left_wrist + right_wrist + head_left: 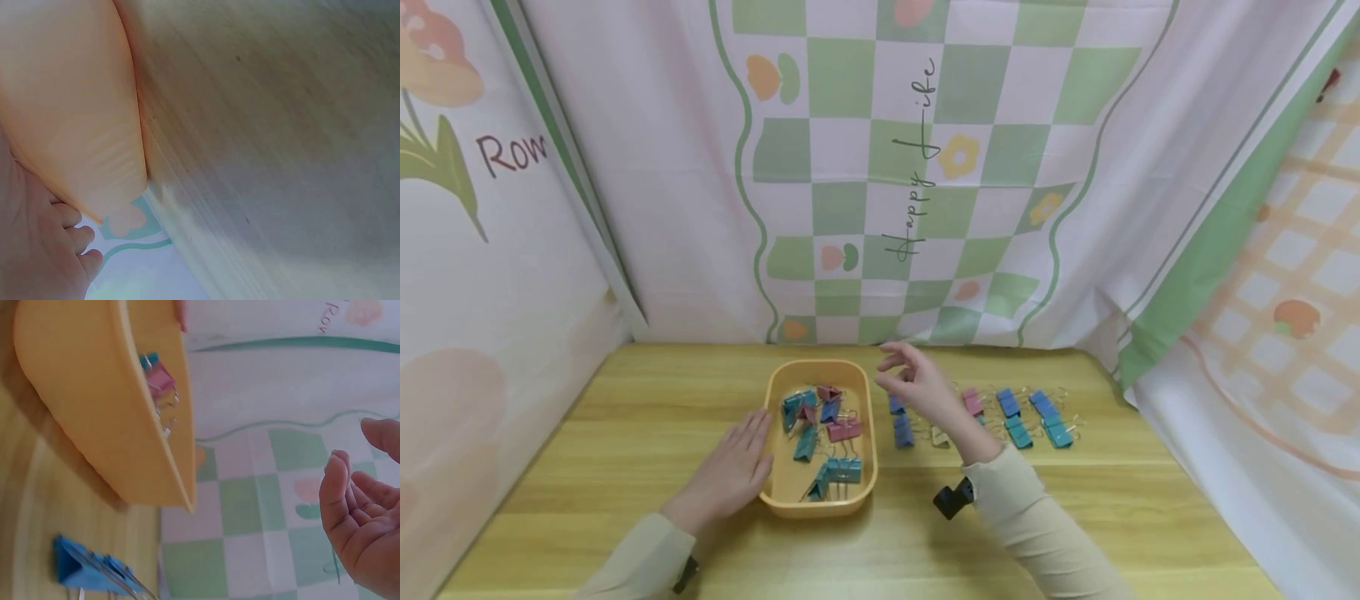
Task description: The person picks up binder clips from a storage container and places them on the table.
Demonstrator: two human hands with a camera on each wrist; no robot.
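Note:
A yellow plastic tray (820,509) holds a jumble of binder clips, among them a teal clip (846,471), a pink clip (844,429) and a blue clip (830,411). My left hand (726,475) rests against the tray's left side, its fingers along the rim. To the right of the tray, my right hand (925,392) hovers above more binder clips with fingers loosely bent. In the right wrist view, nothing sits between its thumb and fingers (337,481). Beneath it a blue clip (87,572) lies on the table; the right forearm hides some clips in the head view.
Binder clips stand in two rows right of the tray, including a pink clip (972,402), a pale yellow clip (940,437) and a teal clip (1057,432). The wooden table (647,417) meets a checked curtain (910,208) at the back, with more curtains at both sides.

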